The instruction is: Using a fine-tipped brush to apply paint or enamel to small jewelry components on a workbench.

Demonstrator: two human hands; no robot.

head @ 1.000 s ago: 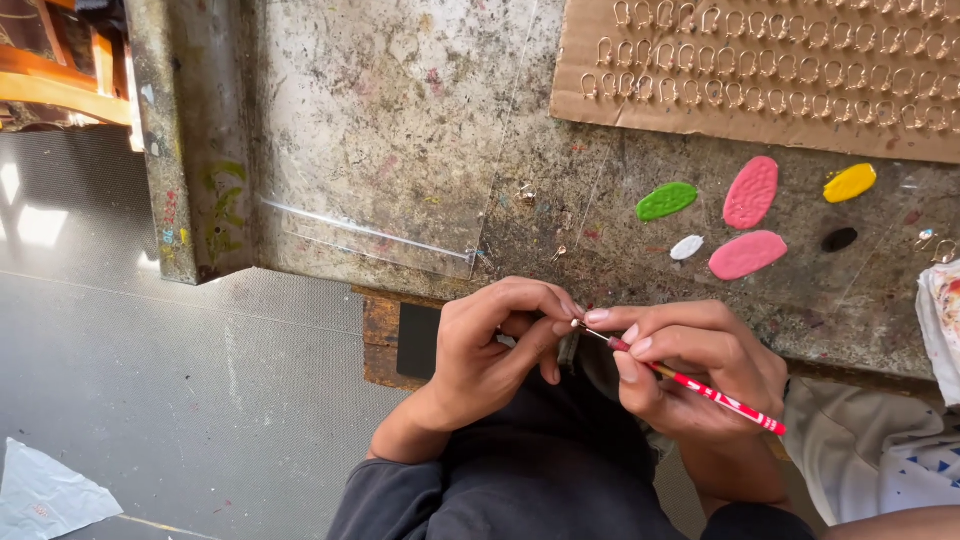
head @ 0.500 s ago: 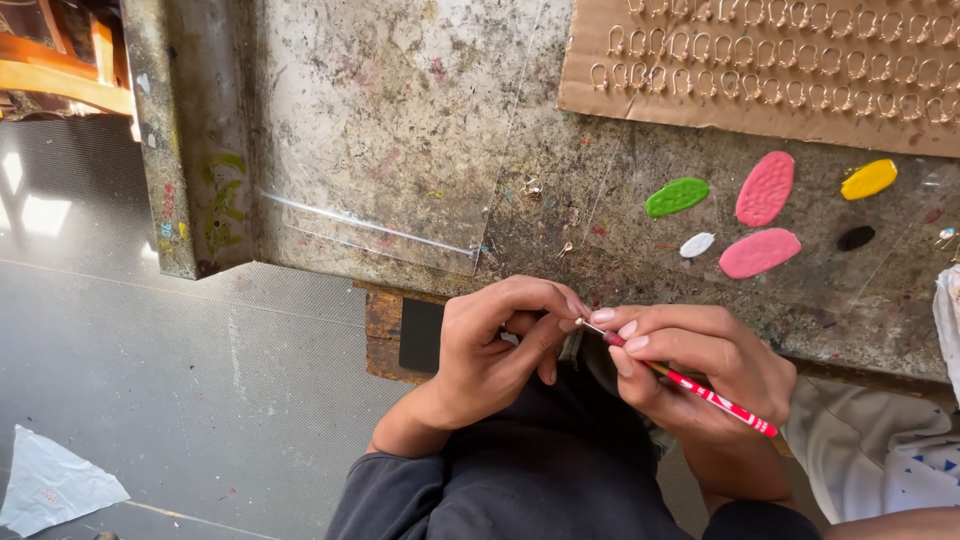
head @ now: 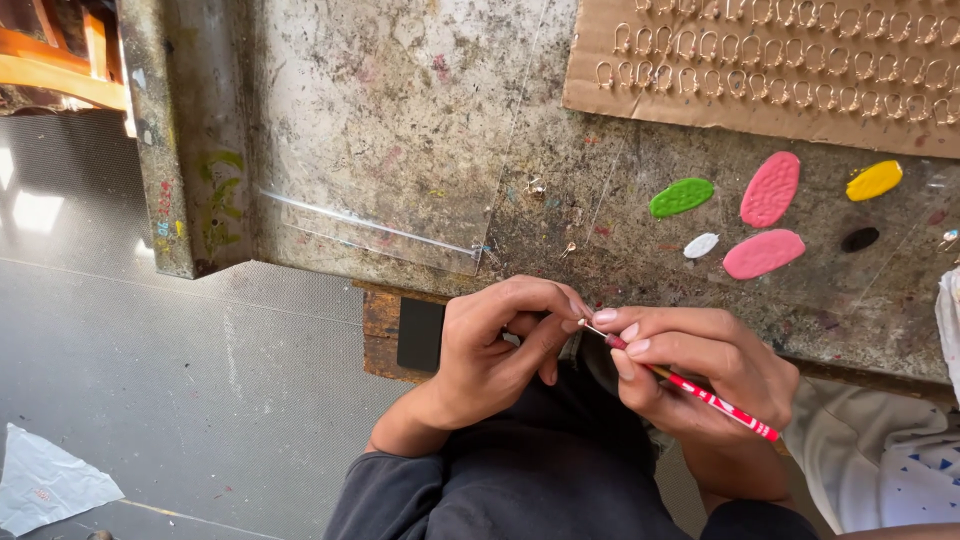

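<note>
Close above the desk (head: 400, 130) edge, a red tool (head: 700, 392) is pinched in the right hand (head: 700, 370), its tip meeting a tiny piece hidden within the left hand (head: 500, 345), whose fingers are pressed together; steadiness is best kept by bracing both hands.

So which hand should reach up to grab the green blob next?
Probably the left hand. The right hand grips the red tool like a pencil, so it is busy. The left only pinches something too small to see by the tool's tip. The green blob lies on the table above both hands.
</note>
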